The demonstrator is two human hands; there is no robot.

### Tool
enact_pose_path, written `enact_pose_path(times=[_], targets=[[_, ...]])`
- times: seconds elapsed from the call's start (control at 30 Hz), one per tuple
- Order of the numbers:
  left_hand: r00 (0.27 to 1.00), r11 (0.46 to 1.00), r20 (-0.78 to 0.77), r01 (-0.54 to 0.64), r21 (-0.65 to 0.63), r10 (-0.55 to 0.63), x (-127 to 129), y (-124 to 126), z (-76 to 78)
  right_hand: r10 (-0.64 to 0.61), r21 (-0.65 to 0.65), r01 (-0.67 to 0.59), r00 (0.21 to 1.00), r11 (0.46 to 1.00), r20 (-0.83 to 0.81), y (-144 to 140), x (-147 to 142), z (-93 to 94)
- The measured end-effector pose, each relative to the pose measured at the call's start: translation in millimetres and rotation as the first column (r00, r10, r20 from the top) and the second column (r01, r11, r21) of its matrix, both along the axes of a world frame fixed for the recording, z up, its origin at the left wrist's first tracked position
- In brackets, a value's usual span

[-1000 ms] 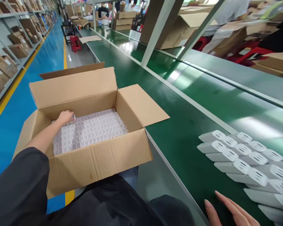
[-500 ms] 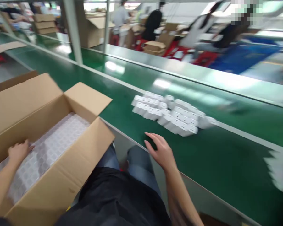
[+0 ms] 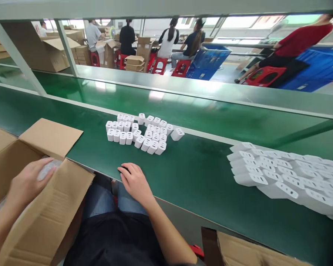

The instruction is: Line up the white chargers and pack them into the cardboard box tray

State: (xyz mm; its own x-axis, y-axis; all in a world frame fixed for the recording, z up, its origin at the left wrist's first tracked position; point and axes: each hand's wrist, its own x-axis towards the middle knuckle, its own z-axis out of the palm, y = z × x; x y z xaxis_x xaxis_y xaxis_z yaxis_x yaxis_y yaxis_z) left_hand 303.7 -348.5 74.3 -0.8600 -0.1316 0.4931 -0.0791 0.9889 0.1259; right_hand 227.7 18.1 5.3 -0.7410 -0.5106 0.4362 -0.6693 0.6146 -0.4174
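Note:
My left hand (image 3: pixel 30 180) is inside the open cardboard box (image 3: pixel 51 210) at the left, its fingers and thumb closed round a piece of clear bubble wrap (image 3: pixel 47 168). Most of the wrap is hidden behind the box wall. My right hand (image 3: pixel 135 183) rests on the green tabletop (image 3: pixel 188 177) near its front edge, fingers loosely bent and apart from the thumb, with nothing visible in it. Just beyond it stands a group of white charger plugs (image 3: pixel 154 136) with dark slots on top, some in rows and a few tilted.
A larger batch of white plugs (image 3: pixel 288 173) lies at the right. Another cardboard box (image 3: pixel 255 251) sits below the table's front edge. Metal posts (image 3: pixel 66 48) rise behind the green surface. Farther back, several people sit on red stools (image 3: pixel 159 66) near blue crates (image 3: pixel 208 61).
My view has swung to the right. My left hand has come from deep in the box up to its near right wall, lifting bubble wrap. My right hand stays on the table edge.

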Motion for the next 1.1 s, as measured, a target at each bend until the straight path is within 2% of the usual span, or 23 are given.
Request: enact_pose_path(times=[0.07,0.13,0.23,0.33,0.5,0.6,0.67,0.73,0.8,0.87,0.93,1.1], targets=[[0.971,0.971,-0.047,0.232,-0.06,-0.235,-55,64,10.8,0.004,0.017,-0.003,1.0,1.0,-0.016,0,2,0.1],[0.889,0.89,-0.043,0.452,-0.066,-0.455,-107,117,12.5,0.008,0.032,-0.007,1.0,0.999,-0.02,1,4,-0.6],[0.813,0.81,0.02,0.582,-0.073,-0.582,-168,174,5.9,0.025,0.027,-0.025,1.0,0.999,-0.005,2,7,-2.0],[0.764,0.758,0.1,0.645,-0.095,-0.638,-200,208,-4.3,0.043,-0.003,-0.043,0.999,0.999,0.01,6,7,-2.7],[0.737,0.725,0.099,0.676,-0.133,-0.668,-211,224,-16.4,0.103,-0.131,-0.087,0.987,0.988,0.123,12,6,-2.7],[0.71,0.699,0.116,0.704,-0.128,-0.694,-211,227,-16.8,0.133,-0.269,-0.075,0.97,0.96,0.203,18,6,2.1],[0.685,0.673,0.142,0.729,-0.124,-0.715,-213,230,-15.1,0.146,-0.343,-0.07,0.968,0.937,0.202,29,4,9.9],[0.651,0.643,0.176,0.758,-0.108,-0.739,-216,234,-13.3,0.106,-0.388,-0.033,0.98,0.921,0.17,48,-3,21.0],[0.611,0.609,0.216,0.789,-0.083,-0.762,-219,237,-11.8,-0.026,-0.397,0.083,0.989,0.914,0.145,72,-14,33.3],[0.57,0.574,0.245,0.816,-0.062,-0.784,-223,239,-10.5,-0.197,-0.341,0.233,0.971,0.911,0.137,99,-28,44.6],[0.542,0.549,0.248,0.835,-0.047,-0.803,-226,240,-8.3,-0.299,-0.21,0.325,0.943,0.922,0.147,121,-41,54.4],[0.485,0.5,0.286,0.866,-0.023,-0.826,-236,239,1.5,-0.336,0.079,0.327,0.912,0.942,0.236,147,-67,72.7]])
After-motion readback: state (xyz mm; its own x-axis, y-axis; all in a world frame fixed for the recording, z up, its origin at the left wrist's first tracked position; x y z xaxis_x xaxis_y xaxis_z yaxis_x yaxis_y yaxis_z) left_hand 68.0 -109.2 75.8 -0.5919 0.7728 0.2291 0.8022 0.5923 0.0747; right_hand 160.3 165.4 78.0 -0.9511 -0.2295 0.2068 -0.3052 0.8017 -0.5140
